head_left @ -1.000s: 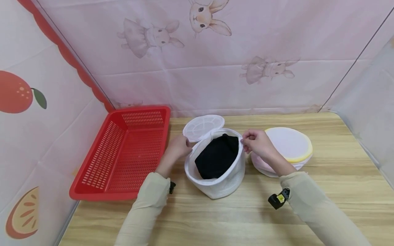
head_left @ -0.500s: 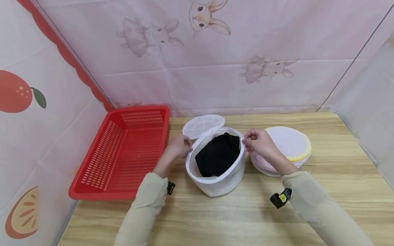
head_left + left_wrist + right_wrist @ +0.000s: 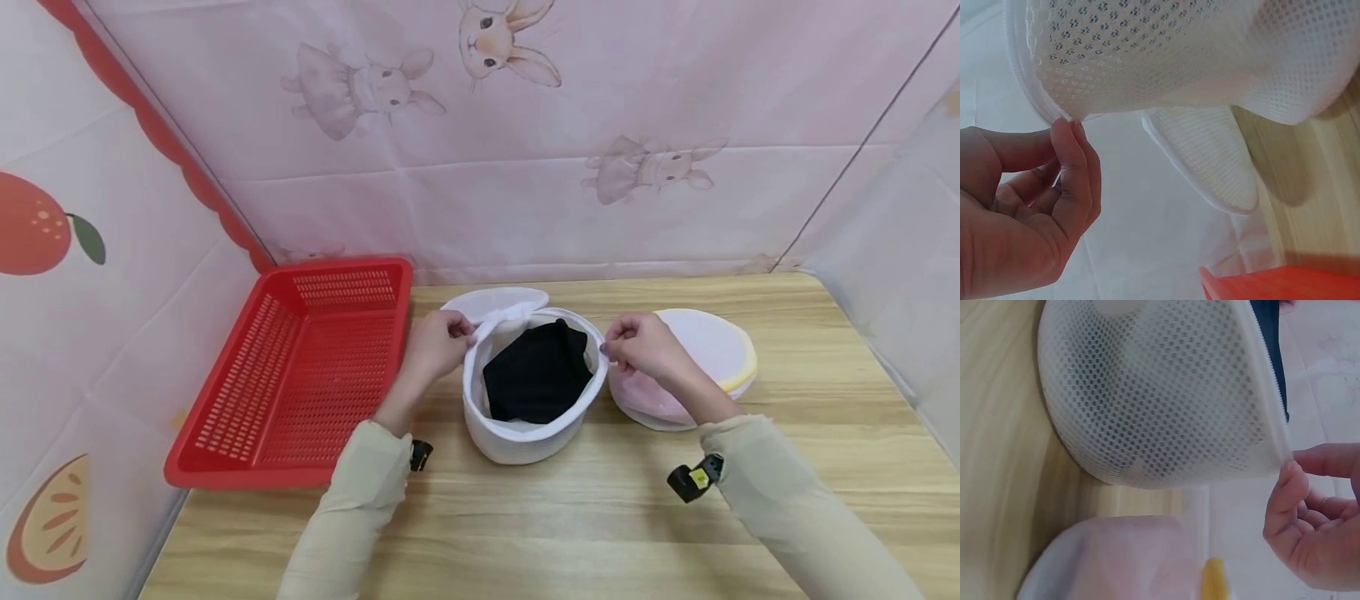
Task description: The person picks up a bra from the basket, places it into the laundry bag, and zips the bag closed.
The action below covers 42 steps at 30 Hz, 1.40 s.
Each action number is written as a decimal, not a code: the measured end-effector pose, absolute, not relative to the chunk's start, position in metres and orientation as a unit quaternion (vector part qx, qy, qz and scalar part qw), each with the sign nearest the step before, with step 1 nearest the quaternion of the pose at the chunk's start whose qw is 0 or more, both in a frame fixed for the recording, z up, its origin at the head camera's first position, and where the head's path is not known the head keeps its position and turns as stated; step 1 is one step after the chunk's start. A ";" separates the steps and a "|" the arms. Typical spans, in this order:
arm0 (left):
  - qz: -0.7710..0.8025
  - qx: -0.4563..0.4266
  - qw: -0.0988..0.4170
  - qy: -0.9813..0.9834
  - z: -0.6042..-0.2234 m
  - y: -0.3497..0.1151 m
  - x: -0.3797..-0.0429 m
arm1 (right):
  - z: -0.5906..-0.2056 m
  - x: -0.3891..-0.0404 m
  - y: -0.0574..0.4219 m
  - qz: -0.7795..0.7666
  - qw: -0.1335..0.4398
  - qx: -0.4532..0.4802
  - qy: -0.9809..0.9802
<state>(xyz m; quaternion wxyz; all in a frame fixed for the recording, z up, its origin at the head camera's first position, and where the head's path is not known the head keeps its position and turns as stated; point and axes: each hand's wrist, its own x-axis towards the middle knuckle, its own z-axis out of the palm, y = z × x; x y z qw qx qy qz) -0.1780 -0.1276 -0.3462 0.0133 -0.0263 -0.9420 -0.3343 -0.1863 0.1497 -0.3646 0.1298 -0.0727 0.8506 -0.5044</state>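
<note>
A white mesh laundry bag (image 3: 517, 446) stands on the table with its round lid (image 3: 495, 302) folded back behind it. Inside lies a folded black cloth item (image 3: 536, 375); its exact kind cannot be made out. At the bag's left rim, my left hand (image 3: 441, 340) pinches the edge between thumb and fingertips, which the left wrist view shows closely. My right hand (image 3: 641, 343) pinches the zippered rim on the opposite side, as seen in the right wrist view. The bag's mouth is spread wide between the two hands.
A red plastic basket (image 3: 288, 477) stands to the left, near the left forearm. Right of the bag, partly behind the right hand, lies another round bag (image 3: 708, 346) in white and pink with yellow trim. A printed cloth wall (image 3: 510, 208) borders the table (image 3: 540, 533) at the back.
Both hands have pulled the bag's rim slightly right and upward in the view, and its mouth is rounder. The lid behind has tipped to a flatter-looking angle.
</note>
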 end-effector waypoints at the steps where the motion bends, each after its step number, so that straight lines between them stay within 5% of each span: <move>1: -0.331 -0.029 0.015 -0.943 -0.345 -0.126 -0.177 | -0.363 -0.186 0.149 -0.502 0.128 -0.073 0.852; 22: -0.319 -0.097 0.050 -0.942 -0.322 -0.098 -0.167 | -0.342 -0.191 0.094 -0.496 0.183 -0.247 0.812; 42: -0.274 -0.116 0.085 -0.951 -0.310 -0.084 -0.157 | -0.347 -0.190 0.064 -0.502 0.215 -0.181 0.818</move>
